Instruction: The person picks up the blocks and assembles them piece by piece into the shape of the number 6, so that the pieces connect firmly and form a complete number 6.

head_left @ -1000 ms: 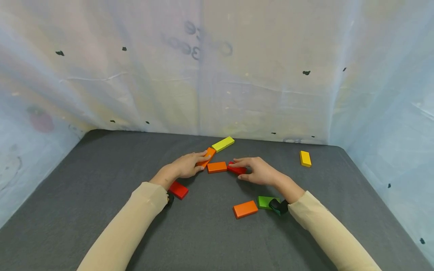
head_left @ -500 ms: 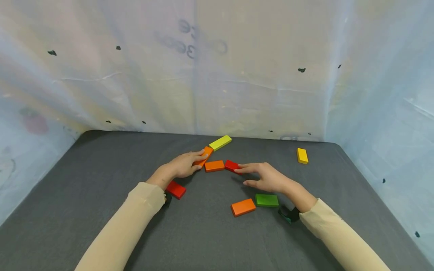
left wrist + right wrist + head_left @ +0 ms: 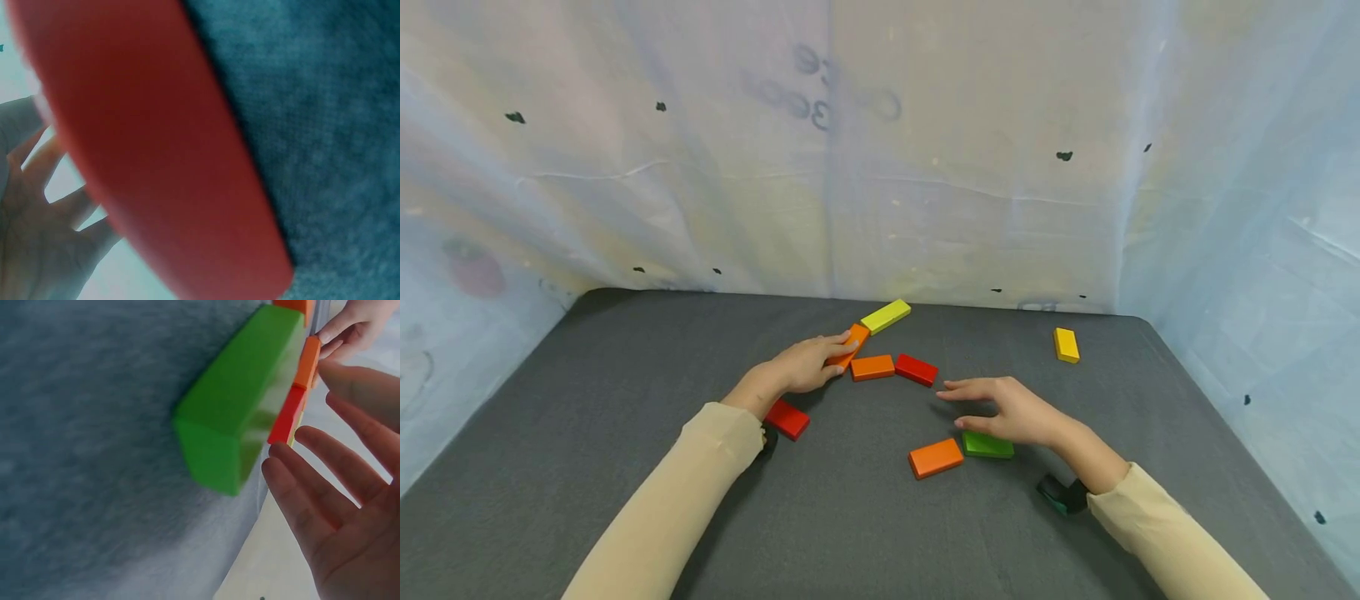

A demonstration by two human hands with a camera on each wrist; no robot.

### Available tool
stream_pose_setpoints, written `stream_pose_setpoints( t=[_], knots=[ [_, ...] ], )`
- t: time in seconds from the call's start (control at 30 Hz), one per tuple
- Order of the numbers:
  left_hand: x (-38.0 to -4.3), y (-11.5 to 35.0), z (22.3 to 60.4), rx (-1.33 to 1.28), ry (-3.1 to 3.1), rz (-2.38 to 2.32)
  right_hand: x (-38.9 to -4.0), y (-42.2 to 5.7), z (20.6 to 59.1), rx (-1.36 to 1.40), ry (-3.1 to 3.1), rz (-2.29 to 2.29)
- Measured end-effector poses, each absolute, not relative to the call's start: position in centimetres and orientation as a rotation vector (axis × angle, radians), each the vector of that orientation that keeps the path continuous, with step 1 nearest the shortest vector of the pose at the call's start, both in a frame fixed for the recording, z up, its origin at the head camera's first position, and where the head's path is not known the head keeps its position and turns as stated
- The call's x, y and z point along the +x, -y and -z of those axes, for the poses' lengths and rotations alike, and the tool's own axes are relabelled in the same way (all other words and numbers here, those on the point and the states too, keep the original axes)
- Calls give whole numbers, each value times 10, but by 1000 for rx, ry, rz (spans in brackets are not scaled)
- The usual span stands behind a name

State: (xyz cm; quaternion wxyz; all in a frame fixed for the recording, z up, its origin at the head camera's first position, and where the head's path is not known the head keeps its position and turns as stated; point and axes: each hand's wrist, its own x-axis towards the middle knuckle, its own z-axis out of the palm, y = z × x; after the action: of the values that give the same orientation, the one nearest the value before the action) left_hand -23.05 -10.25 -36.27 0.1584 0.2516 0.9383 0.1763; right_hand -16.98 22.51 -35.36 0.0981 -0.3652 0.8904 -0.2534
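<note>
My left hand (image 3: 805,367) holds an orange block (image 3: 859,335) between fingers and thumb on the dark cloth. The block's far end meets a lime-yellow block (image 3: 886,317). From its near end a second orange block (image 3: 872,368) and a red block (image 3: 916,370) run rightward in a line. My right hand (image 3: 1011,408) hovers with fingers spread, holding nothing, partly covering a green block (image 3: 988,448). That green block (image 3: 250,381) looms large in the right wrist view. Below my left wrist lies another red block (image 3: 789,419), which fills much of the left wrist view.
An orange block (image 3: 936,458) lies left of the green one. Far right sits a yellow block (image 3: 1066,345). Pale plastic sheeting (image 3: 970,208) with dark marks rises behind and at both sides of the dark cloth-covered table (image 3: 625,375).
My right hand has left the red block at the line's right end and drawn back toward me and rightward, above the green block. My left hand stays at its orange block.
</note>
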Motion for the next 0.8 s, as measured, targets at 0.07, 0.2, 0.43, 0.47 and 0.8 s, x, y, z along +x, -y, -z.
stream_pose_setpoints(
  t=[0.07,0.2,0.43,0.47,0.8],
  knots=[
    [-230,103,363,714,-2682,-503,-168,-228,355,-1085,-2634,748],
    [-230,103,364,711,-2686,-493,-164,-232,357,-1099,-2631,754],
    [-230,103,365,715,-2687,-501,-158,-236,359,-1109,-2613,795],
    [-230,103,365,717,-2688,-502,-157,-237,359,-1108,-2614,797],
    [-231,103,366,719,-2692,-503,-142,-246,363,-1141,-2654,771]
  ],
)
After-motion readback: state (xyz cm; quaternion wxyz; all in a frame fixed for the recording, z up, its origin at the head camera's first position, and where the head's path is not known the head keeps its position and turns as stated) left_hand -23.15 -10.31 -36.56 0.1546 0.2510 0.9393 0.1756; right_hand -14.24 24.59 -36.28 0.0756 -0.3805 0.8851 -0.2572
